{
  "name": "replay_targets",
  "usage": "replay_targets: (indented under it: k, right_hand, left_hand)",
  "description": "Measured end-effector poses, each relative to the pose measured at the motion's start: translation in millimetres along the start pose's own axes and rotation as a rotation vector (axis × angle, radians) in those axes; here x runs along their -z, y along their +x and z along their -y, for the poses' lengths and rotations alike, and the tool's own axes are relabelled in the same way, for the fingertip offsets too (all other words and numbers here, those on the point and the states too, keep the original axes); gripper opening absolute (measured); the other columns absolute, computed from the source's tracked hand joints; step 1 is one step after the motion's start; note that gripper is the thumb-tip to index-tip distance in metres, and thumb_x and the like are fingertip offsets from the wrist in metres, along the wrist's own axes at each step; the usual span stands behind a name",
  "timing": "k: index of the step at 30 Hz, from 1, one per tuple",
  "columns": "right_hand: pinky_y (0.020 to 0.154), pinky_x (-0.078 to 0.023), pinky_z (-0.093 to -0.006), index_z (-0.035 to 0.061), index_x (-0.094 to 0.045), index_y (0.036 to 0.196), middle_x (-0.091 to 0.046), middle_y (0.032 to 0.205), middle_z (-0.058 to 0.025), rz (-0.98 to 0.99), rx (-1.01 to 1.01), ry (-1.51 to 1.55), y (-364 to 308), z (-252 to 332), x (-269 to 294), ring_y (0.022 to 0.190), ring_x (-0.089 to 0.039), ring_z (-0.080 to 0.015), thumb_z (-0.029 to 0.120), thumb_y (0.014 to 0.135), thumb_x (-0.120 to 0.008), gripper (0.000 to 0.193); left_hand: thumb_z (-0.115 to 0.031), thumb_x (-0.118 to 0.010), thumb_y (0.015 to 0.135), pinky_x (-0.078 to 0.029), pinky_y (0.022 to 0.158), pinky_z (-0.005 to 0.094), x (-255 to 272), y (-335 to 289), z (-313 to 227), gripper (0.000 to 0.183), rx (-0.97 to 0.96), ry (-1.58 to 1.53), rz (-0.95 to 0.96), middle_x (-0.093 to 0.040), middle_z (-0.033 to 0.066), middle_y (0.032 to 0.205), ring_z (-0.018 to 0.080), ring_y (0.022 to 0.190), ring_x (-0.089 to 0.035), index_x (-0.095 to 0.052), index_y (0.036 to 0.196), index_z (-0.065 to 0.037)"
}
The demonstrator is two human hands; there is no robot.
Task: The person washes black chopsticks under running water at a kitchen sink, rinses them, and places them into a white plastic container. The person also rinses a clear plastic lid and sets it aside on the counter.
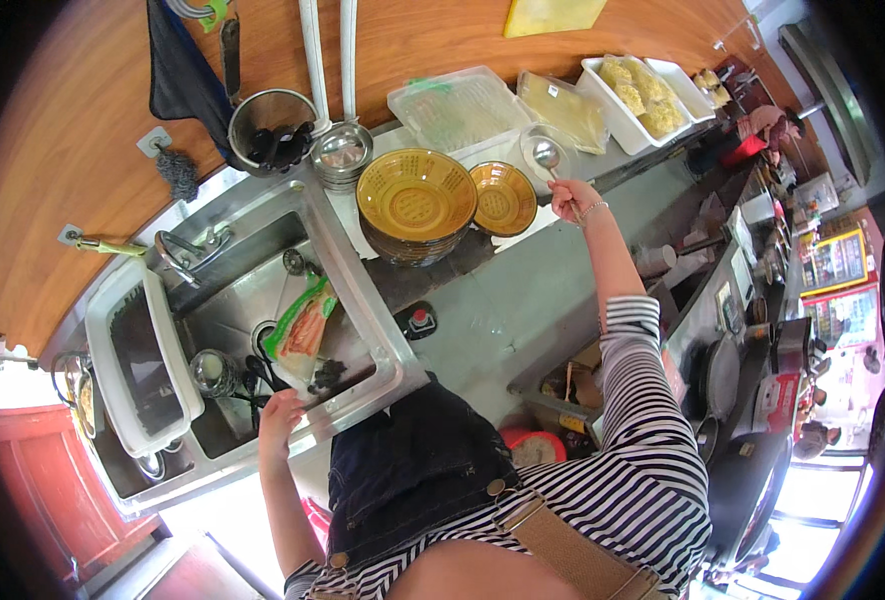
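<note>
My right hand (pixel 574 200) is closed around the handle of a metal spoon (pixel 546 154), arm stretched forward over the counter. The spoon's round bowl is over a clear, round container (pixel 567 143). Just left of it stand a small amber bowl (pixel 505 198) and a stack of larger amber bowls (pixel 417 195). Low on the left, my left hand (pixel 281 415) hovers by the front rim of the steel sink (pixel 368 320), loosely open and seemingly without anything in it. Close to its fingers, a green and clear plastic bag (pixel 303 325) with orange-pink contents lies in the basin.
A white tub (pixel 185 375) spans the sink's left part, beside a faucet (pixel 178 260). Metal ladles (pixel 343 150) and a strainer (pixel 273 125) stand behind. Along the counter are a clear lidded box (pixel 460 110) and a white tray of yellow noodles (pixel 588 75). Cookware lines the right side.
</note>
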State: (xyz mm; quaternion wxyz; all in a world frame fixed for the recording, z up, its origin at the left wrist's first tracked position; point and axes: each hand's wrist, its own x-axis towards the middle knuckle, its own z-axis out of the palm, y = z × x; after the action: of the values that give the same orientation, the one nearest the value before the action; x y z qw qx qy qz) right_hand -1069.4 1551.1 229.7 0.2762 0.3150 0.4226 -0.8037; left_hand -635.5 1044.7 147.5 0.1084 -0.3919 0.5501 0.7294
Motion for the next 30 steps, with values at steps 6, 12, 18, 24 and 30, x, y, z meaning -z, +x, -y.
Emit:
replay_targets:
  k: [6,12,18,24,30]
  right_hand:
    - [0.043,-0.041,-0.0208,-0.0091,-0.049,0.103,-0.043,0.055,0.0018,0.010,-0.172,0.056,74.2,38.4,60.0,0.045,-0.043,-0.0073,0.020,0.094,-0.040,0.032]
    - [0.080,-0.053,-0.0315,-0.0126,-0.025,0.128,-0.043,0.124,-0.0282,0.315,-0.129,0.324,63.7,35.9,122.3,0.099,-0.057,-0.0310,0.042,0.093,-0.036,0.066]
    - [0.087,-0.049,-0.0353,-0.0089,-0.034,0.126,-0.045,0.124,-0.0234,-0.011,0.215,0.467,44.5,-14.7,175.8,0.112,-0.048,-0.0310,0.035,0.094,-0.040,0.054]
    - [0.065,-0.051,-0.0305,0.0003,-0.054,0.097,-0.063,0.090,-0.0111,-0.285,0.206,-0.390,29.3,-138.5,133.6,0.076,-0.061,-0.0215,0.017,0.088,-0.048,0.020]
    - [0.068,-0.051,-0.0299,0.0013,-0.054,0.099,-0.063,0.090,-0.0130,0.095,0.259,-0.510,-18.5,-271.9,-10.0,0.077,-0.063,-0.0217,0.014,0.087,-0.052,0.018]
  left_hand:
    - [-0.011,-0.055,0.085,-0.044,0.052,0.0212,13.5,-6.2,37.3,0.014,0.036,-0.380,-0.146,-0.060,0.0022,0.073,0.0117,0.058,-0.056,-0.057,0.097,-0.005]
    - [-0.015,-0.056,0.086,-0.046,0.050,0.0238,24.1,-15.3,68.3,0.014,0.124,-0.491,-0.238,-0.061,0.0043,0.076,0.0145,0.059,-0.058,-0.056,0.098,-0.006]
    - [-0.016,-0.055,0.087,-0.048,0.052,0.0231,37.1,3.0,73.7,0.014,0.058,-0.508,-0.197,-0.060,0.0026,0.077,0.0126,0.062,-0.058,-0.056,0.098,-0.007]
    - [-0.012,-0.053,0.085,-0.042,0.051,0.0188,44.8,37.5,57.6,0.011,-0.013,-0.268,-0.322,-0.059,0.0010,0.075,0.0078,0.059,-0.054,-0.057,0.093,-0.006]
    - [-0.022,-0.061,0.080,-0.037,0.045,0.0200,56.5,112.1,72.9,0.023,0.058,0.094,-0.169,-0.060,-0.0001,0.072,0.0070,0.055,-0.052,-0.058,0.099,-0.009]
